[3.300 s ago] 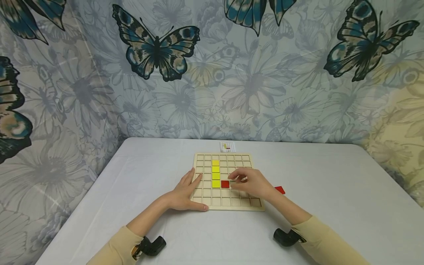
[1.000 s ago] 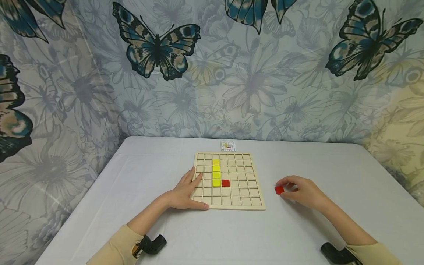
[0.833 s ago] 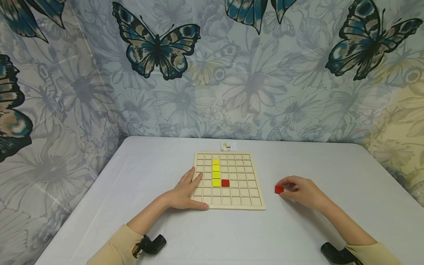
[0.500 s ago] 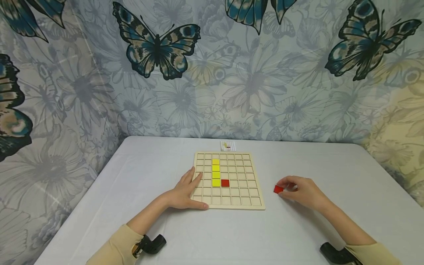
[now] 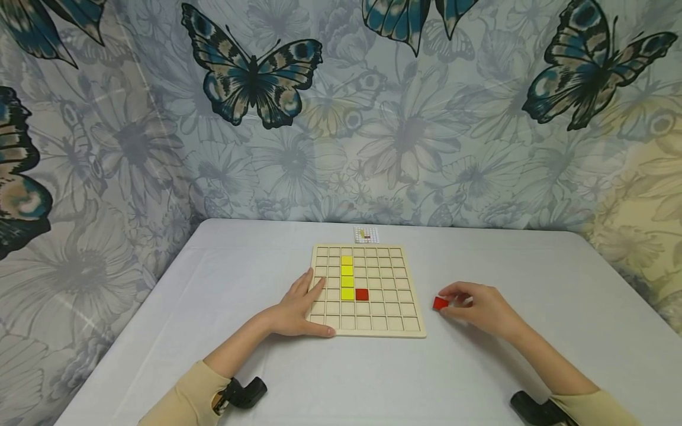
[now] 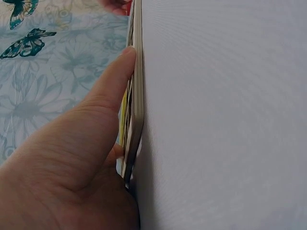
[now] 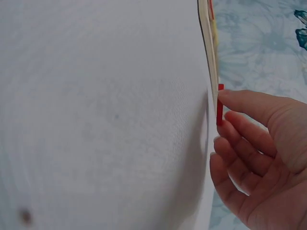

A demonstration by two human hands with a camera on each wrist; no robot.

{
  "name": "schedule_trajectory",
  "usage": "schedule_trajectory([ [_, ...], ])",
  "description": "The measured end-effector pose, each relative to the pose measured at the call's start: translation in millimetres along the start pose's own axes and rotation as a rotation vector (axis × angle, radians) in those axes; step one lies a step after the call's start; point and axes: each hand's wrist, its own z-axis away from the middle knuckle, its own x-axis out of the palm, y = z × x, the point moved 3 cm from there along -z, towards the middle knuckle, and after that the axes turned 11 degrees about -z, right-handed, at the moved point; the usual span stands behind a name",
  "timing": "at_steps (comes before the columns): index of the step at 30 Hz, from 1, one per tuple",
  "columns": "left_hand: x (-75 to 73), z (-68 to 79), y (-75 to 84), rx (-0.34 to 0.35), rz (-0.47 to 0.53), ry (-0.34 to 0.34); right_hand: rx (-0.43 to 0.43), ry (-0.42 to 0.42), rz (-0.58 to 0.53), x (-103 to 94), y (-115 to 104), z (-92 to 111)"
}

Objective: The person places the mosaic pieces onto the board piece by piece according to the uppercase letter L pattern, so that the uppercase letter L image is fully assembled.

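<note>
A wooden grid board (image 5: 373, 324) lies in the middle of the white table. Several yellow square tiles (image 5: 347, 277) form a column in its cells, and one red square tile (image 5: 362, 294) sits right of the lowest yellow one. My left hand (image 5: 293, 310) rests on the board's left side with fingers spread and the thumb along the front edge. To the right of the board, my right hand (image 5: 479, 305) pinches another red tile (image 5: 440, 303) between thumb and fingers. The right wrist view shows this held tile (image 7: 220, 108) edge-on, with the other fingers loosely bent below.
Behind the board lies a small card (image 5: 366, 235) printed with a coloured grid. The white-covered table (image 5: 256, 254) meets a wall (image 5: 410, 142) of flower and butterfly fabric. Black wrist cameras (image 5: 246, 393) are strapped at both sleeves.
My right hand went from the board out to the loose red tile on the right, pinched it, and has shifted slightly left with it. The left hand stays in place.
</note>
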Motion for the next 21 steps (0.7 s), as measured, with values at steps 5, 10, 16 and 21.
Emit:
schedule_trajectory([
  [5,0.0,0.0,-0.1,0.000,-0.002,0.003,0.008,-0.018,-0.009,4.9,-5,-3],
  [10,0.2,0.0,0.6,0.007,0.002,0.005,0.031,-0.047,-0.048,10.3,-11,-7],
  [16,0.0,-0.3,1.0,0.009,0.002,0.008,0.037,-0.064,-0.085,17.5,-17,-11],
  [21,1.0,-0.9,-0.5,0.007,-0.006,0.013,0.032,-0.076,-0.105,24.5,-21,-15],
])
